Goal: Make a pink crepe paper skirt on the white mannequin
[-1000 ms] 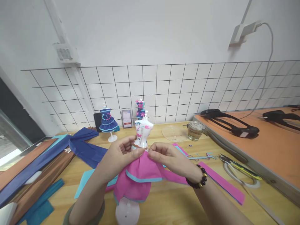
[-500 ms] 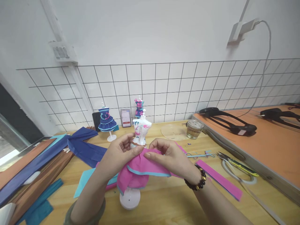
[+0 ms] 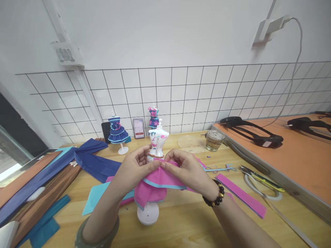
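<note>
Fingers (image 3: 151,166), left hand (image 3: 131,172): thumb laid on the top edge of the pink cloth (image 3: 161,181), the others curled behind, beside the white dress form (image 3: 158,137); hold closed, though I cannot see the far fingertips. Fingers, right hand (image 3: 190,170): thumb and forefinger pinched together on the same edge, thumb tips nearly meeting.

Pink cloth, one: blue-trimmed, gathered; its top edge sits between and directly beneath both thumbs, at the form's waist, folds hanging below the fingers. Whether it is fastened, I cannot tell.

Dress form, one: torso rising behind the fingertips, brown band (image 3: 152,156) just above the cloth, round base (image 3: 148,214) below.

Also in my head view: beaded bracelet (image 3: 214,194), right wrist; navy-dressed form (image 3: 117,132), beyond the left hand; lidded glass (image 3: 214,141), beyond the right; flat pink strip (image 3: 241,196), right of the bracelet.
</note>
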{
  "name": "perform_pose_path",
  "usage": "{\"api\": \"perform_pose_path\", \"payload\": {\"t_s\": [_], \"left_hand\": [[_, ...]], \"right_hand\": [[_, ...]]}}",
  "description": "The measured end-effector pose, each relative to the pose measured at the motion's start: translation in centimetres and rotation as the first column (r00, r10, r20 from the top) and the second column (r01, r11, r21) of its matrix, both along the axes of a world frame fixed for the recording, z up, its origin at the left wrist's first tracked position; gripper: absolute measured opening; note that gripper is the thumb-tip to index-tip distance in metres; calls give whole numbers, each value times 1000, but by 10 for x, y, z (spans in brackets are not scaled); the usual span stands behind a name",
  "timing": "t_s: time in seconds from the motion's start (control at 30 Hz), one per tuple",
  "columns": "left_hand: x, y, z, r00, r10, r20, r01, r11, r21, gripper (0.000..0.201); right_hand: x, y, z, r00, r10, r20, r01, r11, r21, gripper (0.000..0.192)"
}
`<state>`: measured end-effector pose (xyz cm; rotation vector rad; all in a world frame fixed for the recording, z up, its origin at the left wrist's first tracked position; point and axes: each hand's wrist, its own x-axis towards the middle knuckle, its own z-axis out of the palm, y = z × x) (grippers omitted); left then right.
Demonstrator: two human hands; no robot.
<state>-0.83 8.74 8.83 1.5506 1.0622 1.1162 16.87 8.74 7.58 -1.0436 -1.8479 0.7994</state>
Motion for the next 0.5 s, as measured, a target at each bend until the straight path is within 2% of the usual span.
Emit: {"api": "perform_pose_path", "payload": {"t_s": [0.13, 0.33, 0.5], "left_hand": [[1, 1, -1, 998, 36, -44, -36, 999, -16, 64], [-1, 2, -2, 1000, -21, -13, 22, 1000, 23, 48], [-2, 2, -3, 998, 6, -64, -4, 1000, 17, 50]], "right_hand": [[1, 0, 0, 999, -17, 31, 16, 1000, 10, 19], [5, -3, 5, 998, 52, 40, -50, 998, -32, 14], [6, -4, 7, 996, 13, 87, -10, 999, -45, 14]]}}
